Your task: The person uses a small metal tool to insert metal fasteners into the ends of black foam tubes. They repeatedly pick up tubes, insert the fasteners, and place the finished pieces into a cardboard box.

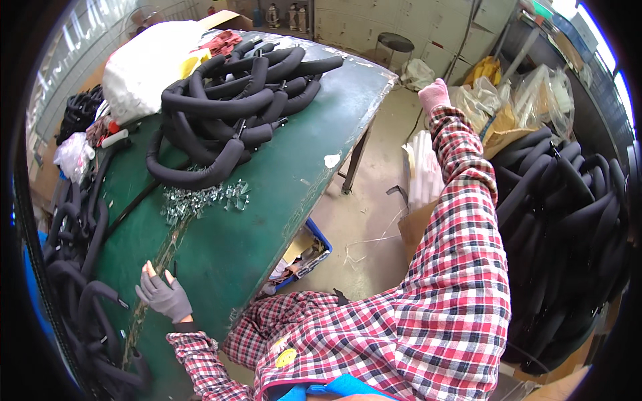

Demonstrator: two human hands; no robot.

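My left hand [164, 295], in a grey glove with bare fingertips, lies over the green tabletop [221, 267] with its fingers stretched out and nothing held. A small dark pin-like piece [175, 269] is beside its fingers. Farther up the table, small shiny metal pieces [204, 200] lie scattered below a heap of bent black foam-covered tubes [214, 107]. My right arm reaches far forward past the table's right edge. At its end my right hand [435, 97], in a pink glove, looks closed near clear plastic bags [478, 100]; anything inside it is hidden.
More black foam-covered tubes are piled on the right [562, 234] and along the table's left side [87, 294]. A white sack [144, 70] sits at the table's far left. Below the table's edge is a blue crate [317, 257]. A round stool [396, 43] stands at the back.
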